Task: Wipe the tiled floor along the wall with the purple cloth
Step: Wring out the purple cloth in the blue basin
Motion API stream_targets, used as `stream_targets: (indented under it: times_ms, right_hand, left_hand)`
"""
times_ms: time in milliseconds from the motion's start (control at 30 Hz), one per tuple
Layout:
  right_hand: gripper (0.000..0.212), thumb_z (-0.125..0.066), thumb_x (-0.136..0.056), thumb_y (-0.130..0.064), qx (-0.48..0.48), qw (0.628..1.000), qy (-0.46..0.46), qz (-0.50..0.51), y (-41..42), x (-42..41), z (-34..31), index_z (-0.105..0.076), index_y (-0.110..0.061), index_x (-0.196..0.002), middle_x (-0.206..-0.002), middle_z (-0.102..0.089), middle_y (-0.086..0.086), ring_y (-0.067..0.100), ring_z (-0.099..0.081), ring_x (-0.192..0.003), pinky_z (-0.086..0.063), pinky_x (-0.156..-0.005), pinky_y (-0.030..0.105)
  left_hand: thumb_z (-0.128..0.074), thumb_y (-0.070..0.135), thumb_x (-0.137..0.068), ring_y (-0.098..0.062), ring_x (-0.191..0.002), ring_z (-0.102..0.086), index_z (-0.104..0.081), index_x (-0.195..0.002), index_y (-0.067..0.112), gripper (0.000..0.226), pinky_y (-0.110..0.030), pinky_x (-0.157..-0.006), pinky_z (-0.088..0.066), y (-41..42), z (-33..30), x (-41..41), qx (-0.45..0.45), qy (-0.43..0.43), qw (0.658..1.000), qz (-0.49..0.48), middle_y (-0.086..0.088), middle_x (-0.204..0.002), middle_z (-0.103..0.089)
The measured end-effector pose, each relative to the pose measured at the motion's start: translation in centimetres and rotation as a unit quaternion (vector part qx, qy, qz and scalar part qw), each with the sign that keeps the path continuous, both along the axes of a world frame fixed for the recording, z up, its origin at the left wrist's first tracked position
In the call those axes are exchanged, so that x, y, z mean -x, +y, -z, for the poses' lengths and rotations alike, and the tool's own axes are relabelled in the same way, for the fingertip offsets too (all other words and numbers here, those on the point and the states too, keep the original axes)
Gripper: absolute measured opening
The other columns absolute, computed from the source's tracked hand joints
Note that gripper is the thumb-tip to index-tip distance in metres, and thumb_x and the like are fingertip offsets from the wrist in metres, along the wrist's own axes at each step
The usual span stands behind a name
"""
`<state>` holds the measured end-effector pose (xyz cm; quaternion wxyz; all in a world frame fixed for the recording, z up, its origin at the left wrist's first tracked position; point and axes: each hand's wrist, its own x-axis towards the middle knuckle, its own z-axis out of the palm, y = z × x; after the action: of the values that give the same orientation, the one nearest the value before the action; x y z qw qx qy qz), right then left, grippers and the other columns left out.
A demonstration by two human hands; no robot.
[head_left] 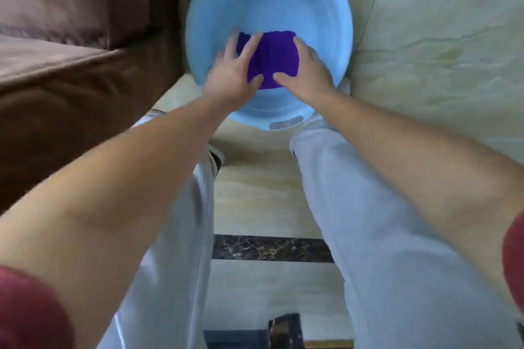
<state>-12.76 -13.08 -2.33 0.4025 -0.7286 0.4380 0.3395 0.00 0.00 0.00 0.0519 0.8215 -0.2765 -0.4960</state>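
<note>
- Through the head camera I look straight down at a light blue basin [326, 8] that sits on the tiled floor [439, 51].
- The cloth [272, 59] lies inside the basin, in its near half, bunched into a rough square and bright purple.
- My left hand [232, 71] rests on the left side of the cloth, fingers spread over its top edge and thumb hooked under its near corner; it holds the cloth loosely, not in a fist.
- My right hand [309, 71] cups the right side, fingers laid along that edge and thumb pressed on the near edge, so the cloth is held between the two hands.
- The two thumbs nearly meet at the near edge of the cloth.
- I cannot tell whether there is water in the basin; the picture is blurred there.
- A brown sofa [71, 51] fills the left side, just beside the basin.
- Grey trousers [368, 221] frame the lower view, one leg each side, with a shoe [215, 157] showing by the left knee.
- A dark marbled strip [269, 248] crosses the floor between the legs.
- Red sleeves [25, 314] show at both lower corners.
</note>
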Motion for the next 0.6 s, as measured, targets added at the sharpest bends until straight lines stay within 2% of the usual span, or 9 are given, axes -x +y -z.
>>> stream_targets:
  times_ms: [100, 133, 200, 267, 333, 400, 467, 533, 600]
  right_hand:
    - [0.096, -0.071, -0.082, -0.045, 0.004, 0.999, 0.004, 0.038, -0.1, -0.6, 3.9, -0.016, -0.023, -0.158, -0.160, -0.033, 0.007, 0.028, -0.042, -0.141, -0.040, -0.110, 0.043]
    - [0.097, -0.071, -0.081, -0.045, 0.004, 0.999, 0.009, 0.039, 0.3, -0.8, 4.8, -0.017, -0.023, -0.158, -0.158, -0.034, 0.007, 0.028, -0.042, -0.140, -0.040, -0.110, 0.041]
    - [0.097, -0.072, -0.078, -0.044, 0.033, 0.999, 0.023, 0.023, 1.1, -1.1, 6.9, -0.019, -0.026, -0.157, -0.153, -0.037, 0.007, 0.029, -0.044, -0.136, -0.042, -0.107, 0.040]
    - [0.093, -0.072, -0.076, -0.037, 0.053, 0.997, 0.031, 0.040, 1.3, -1.8, 8.2, -0.023, -0.029, -0.155, -0.147, -0.038, 0.007, 0.029, -0.049, -0.126, -0.048, -0.099, 0.038]
    - [0.081, -0.069, -0.078, -0.021, 0.027, 0.995, 0.044, 0.088, 1.1, -2.4, 8.8, -0.031, -0.027, -0.150, -0.141, -0.043, 0.006, 0.027, -0.056, -0.119, -0.050, -0.091, 0.033]
    - [0.065, -0.064, -0.080, -0.015, 0.001, 0.990, 0.068, 0.122, 0.7, -2.5, 8.6, -0.042, -0.021, -0.141, -0.134, -0.054, 0.005, 0.024, -0.060, -0.114, -0.051, -0.088, 0.029]
    - [0.043, -0.060, -0.078, -0.016, -0.014, 0.984, 0.086, 0.155, -0.1, -2.2, 6.1, -0.056, -0.018, -0.121, -0.109, -0.061, 0.001, 0.021, -0.060, -0.092, -0.048, -0.073, 0.028]
    - [0.013, -0.056, -0.068, -0.014, -0.033, 0.978, 0.096, 0.183, -1.1, -2.2, 2.7, -0.054, -0.022, -0.077, -0.074, -0.051, -0.003, 0.019, -0.048, -0.065, -0.035, -0.054, 0.026]
    - [0.016, -0.056, -0.063, -0.009, -0.056, 0.974, 0.115, 0.186, -2.1, -2.9, -2.3, -0.043, -0.019, -0.061, -0.060, -0.042, -0.003, 0.019, -0.039, -0.056, -0.026, -0.048, 0.025]
  left_hand:
    - [-0.066, 0.044, -0.086, -0.040, -0.144, -0.037, -0.015, -0.160, 0.036, 0.090, -0.055, -0.109, -0.044, -0.6, 5.4, -1.3, -0.025, 0.019, 0.998, 0.052, -0.010, -0.170, -0.012]
    - [-0.069, 0.047, -0.081, -0.038, -0.143, -0.040, -0.019, -0.160, 0.031, 0.095, -0.051, -0.112, -0.043, -0.5, 7.1, -1.6, -0.042, 0.054, 0.998, 0.008, -0.012, -0.167, -0.019]
    - [-0.072, 0.047, -0.073, -0.032, -0.137, -0.049, -0.032, -0.155, 0.020, 0.095, -0.046, -0.112, -0.045, -0.6, 9.3, -1.2, -0.042, 0.115, 0.979, -0.165, -0.012, -0.155, -0.038]
    - [-0.076, 0.035, -0.080, -0.026, -0.125, -0.059, -0.043, -0.147, 0.016, 0.077, -0.045, -0.098, -0.056, -1.6, 9.8, -0.4, -0.043, 0.168, 0.931, -0.322, -0.005, -0.138, -0.054]
    - [-0.071, 0.020, -0.091, -0.024, -0.109, -0.063, -0.050, -0.141, 0.012, 0.055, -0.036, -0.076, -0.061, -2.3, 9.8, 0.7, -0.068, 0.227, 0.899, -0.367, -0.004, -0.119, -0.060]
    - [-0.068, 0.021, -0.094, -0.023, -0.097, -0.061, -0.060, -0.133, 0.011, 0.041, -0.027, -0.065, -0.055, -2.0, 9.3, 1.4, -0.088, 0.250, 0.878, -0.398, -0.006, -0.107, -0.062]
    - [-0.069, 0.031, -0.092, -0.022, -0.089, -0.060, -0.068, -0.123, 0.015, 0.036, -0.028, -0.069, -0.054, -1.3, 7.0, 1.5, -0.082, 0.270, 0.852, -0.441, -0.004, -0.097, -0.065]
    - [-0.071, 0.037, -0.089, -0.019, -0.087, -0.063, -0.071, -0.118, 0.017, 0.035, -0.031, -0.077, -0.055, -1.0, 3.6, 1.3, -0.056, 0.286, 0.844, -0.450, -0.002, -0.097, -0.069]
    - [-0.072, 0.038, -0.088, -0.016, -0.086, -0.067, -0.074, -0.111, 0.017, 0.031, -0.030, -0.080, -0.056, -1.1, -1.2, 1.1, -0.022, 0.291, 0.839, -0.459, 0.000, -0.099, -0.073]
